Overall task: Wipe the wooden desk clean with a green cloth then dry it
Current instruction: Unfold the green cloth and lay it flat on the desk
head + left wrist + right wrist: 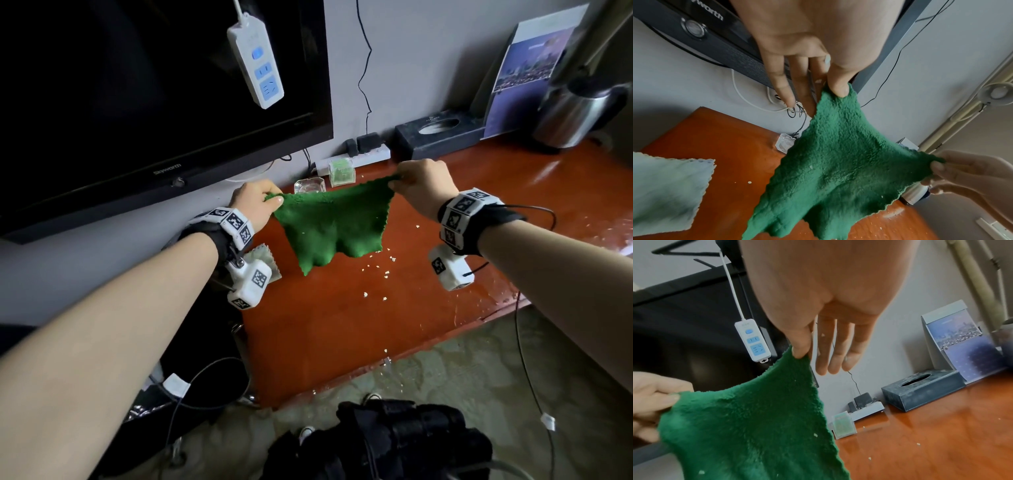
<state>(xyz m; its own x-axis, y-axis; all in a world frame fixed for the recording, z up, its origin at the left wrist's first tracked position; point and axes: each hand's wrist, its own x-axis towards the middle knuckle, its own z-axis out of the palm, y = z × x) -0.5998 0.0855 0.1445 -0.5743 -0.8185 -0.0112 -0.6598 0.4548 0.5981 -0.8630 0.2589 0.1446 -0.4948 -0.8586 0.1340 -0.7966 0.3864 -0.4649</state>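
Two hands, the left hand [255, 202] and the right hand [423, 183], are sharing one green cloth [330, 226]. One pale cloth [666, 193], one tissue box [440, 132], one kettle [575, 113] and two power strips [255, 60] [356, 157] are showing around one bench [342, 325].

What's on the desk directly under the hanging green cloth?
Under the green cloth: bare wooden desk with pale crumbs scattered beside its lower edge. Whatever lies beneath the cloth's middle is covered.

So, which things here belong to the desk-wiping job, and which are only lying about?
For the job:
- fluffy dark green cloth, pinched by left hand and right hand
- glossy reddish wooden desk
- pale crumbs
- pale green cloth, probably for drying

Lying about:
- dark tissue box
- steel kettle
- glass ashtray
- white power strip
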